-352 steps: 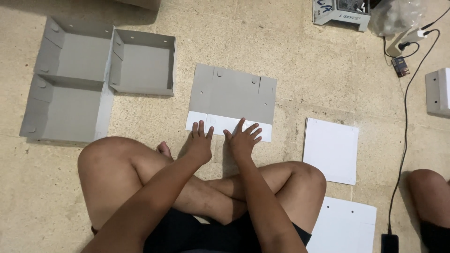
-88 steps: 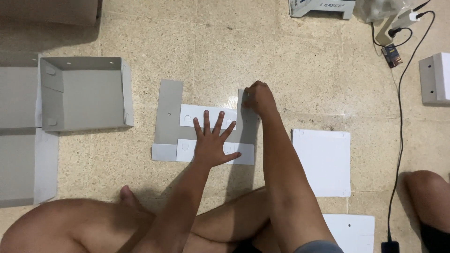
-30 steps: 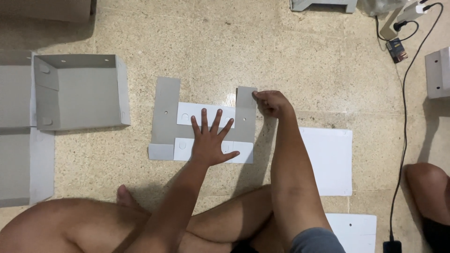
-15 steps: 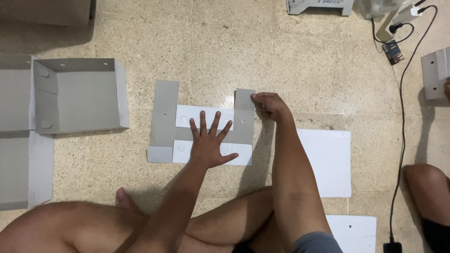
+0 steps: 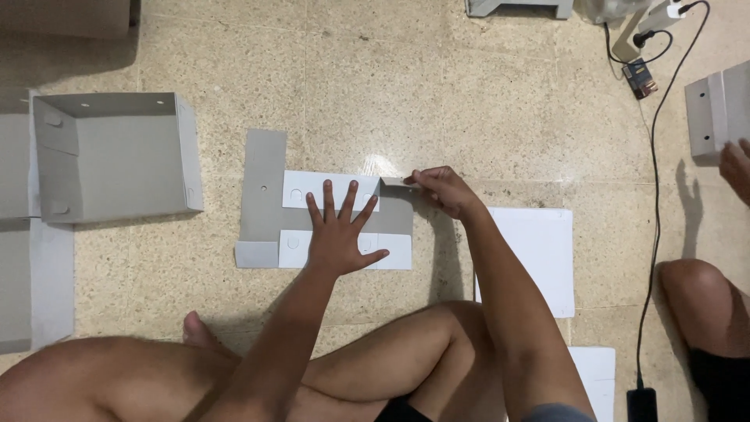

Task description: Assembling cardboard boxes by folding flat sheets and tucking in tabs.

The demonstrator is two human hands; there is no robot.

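Observation:
A flat grey cardboard box blank (image 5: 264,195) with white folded flaps lies on the tiled floor in front of my crossed legs. My left hand (image 5: 337,234) presses flat on its middle, fingers spread. My right hand (image 5: 439,187) pinches the blank's right side flap (image 5: 394,183) and holds it folded up and inward over the blank.
A folded grey box tray (image 5: 117,156) stands at the left, with more grey pieces beyond it. White sheets (image 5: 539,258) lie at the right. A black cable (image 5: 652,195) runs down the right side. Another person's knee (image 5: 695,289) and hand (image 5: 736,168) are at the far right by a grey box (image 5: 715,109).
My right hand has lifted the blank's right flap and folded it inward toward the middle. My left hand has stayed pressed flat on the blank.

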